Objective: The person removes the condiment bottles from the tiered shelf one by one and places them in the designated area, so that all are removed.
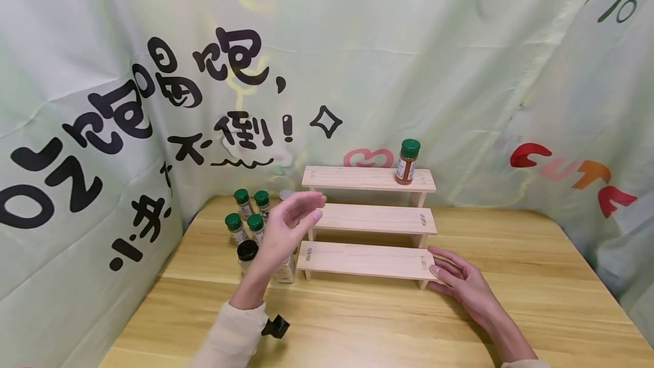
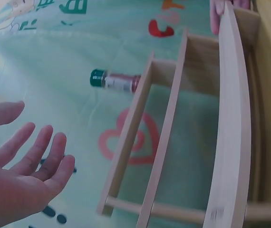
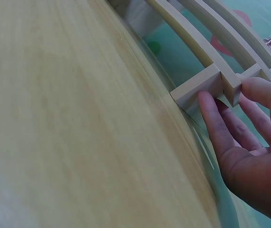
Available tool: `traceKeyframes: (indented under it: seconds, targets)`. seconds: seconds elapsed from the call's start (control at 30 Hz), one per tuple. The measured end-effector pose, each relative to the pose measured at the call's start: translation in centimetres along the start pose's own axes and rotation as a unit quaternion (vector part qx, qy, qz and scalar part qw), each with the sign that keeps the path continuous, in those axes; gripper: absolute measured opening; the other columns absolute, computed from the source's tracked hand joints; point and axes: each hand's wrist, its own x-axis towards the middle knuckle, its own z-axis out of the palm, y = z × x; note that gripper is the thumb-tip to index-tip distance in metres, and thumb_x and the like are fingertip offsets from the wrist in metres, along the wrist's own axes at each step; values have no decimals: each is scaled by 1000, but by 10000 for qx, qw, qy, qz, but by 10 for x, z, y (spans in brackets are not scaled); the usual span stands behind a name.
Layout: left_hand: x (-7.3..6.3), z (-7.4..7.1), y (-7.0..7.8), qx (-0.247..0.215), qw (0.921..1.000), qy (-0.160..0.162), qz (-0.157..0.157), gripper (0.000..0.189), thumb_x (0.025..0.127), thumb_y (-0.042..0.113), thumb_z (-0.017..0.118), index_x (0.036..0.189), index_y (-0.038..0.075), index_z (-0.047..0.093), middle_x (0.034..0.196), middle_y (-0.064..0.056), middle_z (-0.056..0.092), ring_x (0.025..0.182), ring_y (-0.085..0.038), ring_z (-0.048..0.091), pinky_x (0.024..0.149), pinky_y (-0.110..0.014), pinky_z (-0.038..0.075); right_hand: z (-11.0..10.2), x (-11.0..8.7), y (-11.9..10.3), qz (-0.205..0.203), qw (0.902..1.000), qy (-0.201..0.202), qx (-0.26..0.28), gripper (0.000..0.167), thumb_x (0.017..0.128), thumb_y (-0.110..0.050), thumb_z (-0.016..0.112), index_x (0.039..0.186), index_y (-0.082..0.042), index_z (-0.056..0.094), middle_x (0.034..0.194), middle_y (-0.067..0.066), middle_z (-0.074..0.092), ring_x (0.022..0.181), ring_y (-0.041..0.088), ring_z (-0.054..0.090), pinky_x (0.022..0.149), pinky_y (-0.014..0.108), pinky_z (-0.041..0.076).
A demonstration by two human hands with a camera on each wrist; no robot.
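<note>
My left hand [image 1: 280, 236] hangs in the air by the left end of a three-step wooden shelf [image 1: 368, 260], its fingers loosely bent and nothing in them. In the left wrist view that palm [image 2: 26, 185] faces the shelf. At the shelf's other side, my right hand [image 1: 462, 288] holds the end of the lowest step. Its thumb and fingers lie about the board's end and leg in the right wrist view. On the top step, toward the right, a spice jar [image 1: 407, 162] with a green lid and reddish contents stands upright.
Several green-lidded spice jars [image 1: 233, 227] and a black-lidded jar [image 1: 247, 251] stand left of the shelf, partly hidden by my left arm. The wooden table [image 1: 511, 254] meets a printed curtain [image 1: 460, 72] at the back and left.
</note>
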Motion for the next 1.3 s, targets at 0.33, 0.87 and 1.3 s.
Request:
traceKeyframes:
  seconds: [0.33, 0.87, 1.3]
  targets:
    - [23, 37, -9, -494, 9986, -18, -169, 31, 98, 6, 69, 129, -1, 64, 128, -22, 65, 120, -35, 63, 104, -36, 53, 0, 0, 0, 44, 10000, 23, -71, 55, 103, -8, 62, 152, 3, 41, 128, -4, 64, 115, 10, 65, 93, 42, 59]
    - [60, 59, -17, -622, 9979, -25, -163, 37, 97, 6, 71, 131, -4, 62, 130, -19, 65, 121, -38, 62, 102, -32, 54, -1, 1, 0, 0, 10000, -7, -91, 56, 103, -8, 62, 153, 5, 39, 129, -4, 64, 116, 10, 64, 93, 42, 59]
    - [96, 78, -16, -634, 9976, -112, -256, 41, 97, 9, 72, 135, 1, 61, 128, -16, 65, 121, -35, 60, 101, -30, 54, -3, 3, 1, -104, 9999, -37, -30, 53, 103, -6, 61, 151, 5, 42, 127, -6, 66, 115, 10, 65, 92, 42, 59]
